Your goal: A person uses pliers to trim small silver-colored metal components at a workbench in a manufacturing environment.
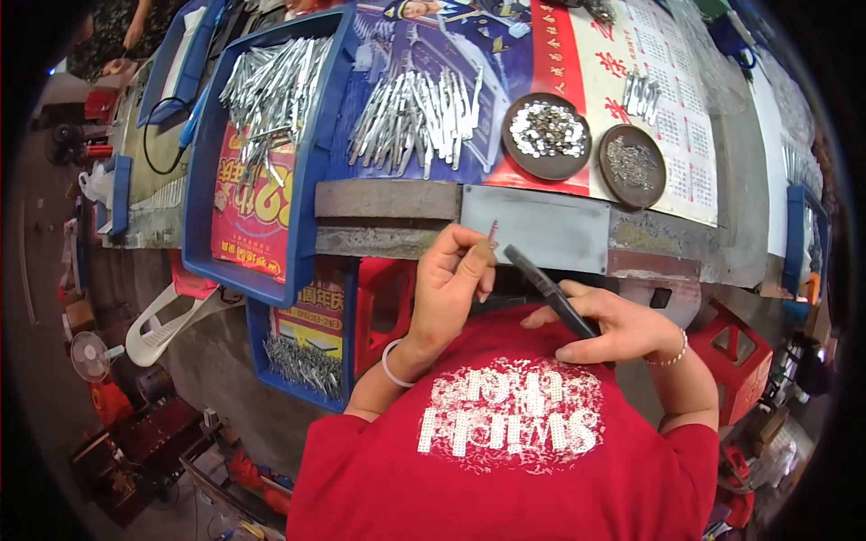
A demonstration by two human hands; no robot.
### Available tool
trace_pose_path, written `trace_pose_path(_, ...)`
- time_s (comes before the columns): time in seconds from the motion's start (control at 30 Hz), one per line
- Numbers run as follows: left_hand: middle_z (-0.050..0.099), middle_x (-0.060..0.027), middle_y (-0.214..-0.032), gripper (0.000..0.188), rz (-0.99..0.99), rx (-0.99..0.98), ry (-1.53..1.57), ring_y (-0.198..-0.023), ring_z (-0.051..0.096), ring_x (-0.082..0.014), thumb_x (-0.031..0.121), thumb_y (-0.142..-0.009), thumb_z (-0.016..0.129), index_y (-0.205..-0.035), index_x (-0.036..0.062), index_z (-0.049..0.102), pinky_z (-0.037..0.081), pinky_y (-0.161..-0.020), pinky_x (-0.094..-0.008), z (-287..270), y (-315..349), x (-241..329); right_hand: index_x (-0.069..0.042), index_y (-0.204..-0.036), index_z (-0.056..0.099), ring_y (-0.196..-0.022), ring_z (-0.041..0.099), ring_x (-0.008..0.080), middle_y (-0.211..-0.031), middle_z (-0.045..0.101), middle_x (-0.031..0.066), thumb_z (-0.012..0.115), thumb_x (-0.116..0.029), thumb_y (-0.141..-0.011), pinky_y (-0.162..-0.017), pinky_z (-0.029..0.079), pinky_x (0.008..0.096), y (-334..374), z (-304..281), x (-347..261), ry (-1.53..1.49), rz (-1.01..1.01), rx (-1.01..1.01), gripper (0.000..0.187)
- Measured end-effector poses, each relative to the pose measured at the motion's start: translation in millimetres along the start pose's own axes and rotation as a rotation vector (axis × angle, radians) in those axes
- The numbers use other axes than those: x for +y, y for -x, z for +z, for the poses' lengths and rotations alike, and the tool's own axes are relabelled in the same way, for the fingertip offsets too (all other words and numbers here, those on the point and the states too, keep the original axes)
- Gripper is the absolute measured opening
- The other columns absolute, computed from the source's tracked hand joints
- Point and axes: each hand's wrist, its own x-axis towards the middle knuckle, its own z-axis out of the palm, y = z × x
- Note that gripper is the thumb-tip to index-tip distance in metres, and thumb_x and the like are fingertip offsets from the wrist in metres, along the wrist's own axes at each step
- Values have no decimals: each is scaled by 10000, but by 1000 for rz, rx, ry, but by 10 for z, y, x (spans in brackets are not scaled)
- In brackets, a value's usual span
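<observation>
My left hand (449, 287), with a white bangle at the wrist, is raised at the table's front edge. Its thumb and forefinger are pinched on a small thin metal piece (492, 233), whose exact kind I cannot make out. Close by on the right, my right hand (622, 326) grips a dark rod-shaped tool (552, 294), its tip pointing up toward the left hand. Beyond both hands, a grey metal plate (550, 225) lies on the table's edge. Slim silver metal strips (417, 122) are heaped on a printed sheet behind it.
A round dish (519, 162) holds small shiny discs; another dish (622, 195) holds tiny metal pins. More strips fill part of a blue tray (307, 194) on the left. Below it sits a smaller blue bin (259, 361) of metal parts. A red stool (735, 361) stands right.
</observation>
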Motion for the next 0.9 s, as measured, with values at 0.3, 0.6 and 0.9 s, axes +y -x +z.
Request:
trace_pose_path(0.3, 554, -38, -857, 147, -46, -22, 94, -602, 484, -56, 107, -933, 493, -1042, 13, 522, 353, -492, -166, 41, -90, 39, 35, -879, 551, -1004, 490, 399, -1102, 483, 240, 660, -55, -700, -842, 415, 424, 627, -111, 465, 942, 156, 751, 228)
trace_pose_path(0.6, 553, -49, -854, 187, -75, -54, 133, -584, 488, -75, 101, -932, 489, -1087, 0, 519, 369, -478, -195, 192, -30, 114, -8, -951, 563, -1027, 477, 344, -1153, 483, 176, 715, -118, -669, -873, 378, 431, 150, -133, 446, 1065, -96, 655, 339)
trace_pose_path(0.9, 561, -47, -852, 209, 27, -86, 5, -600, 464, -63, 72, -939, 466, -1137, 13, 501, 356, -495, -188, 225, 112, 110, -17, -978, 565, -945, 540, 304, -1021, 542, 139, 722, -112, -677, -784, 438, 387, -212, -16, 151, 734, -318, 685, 352)
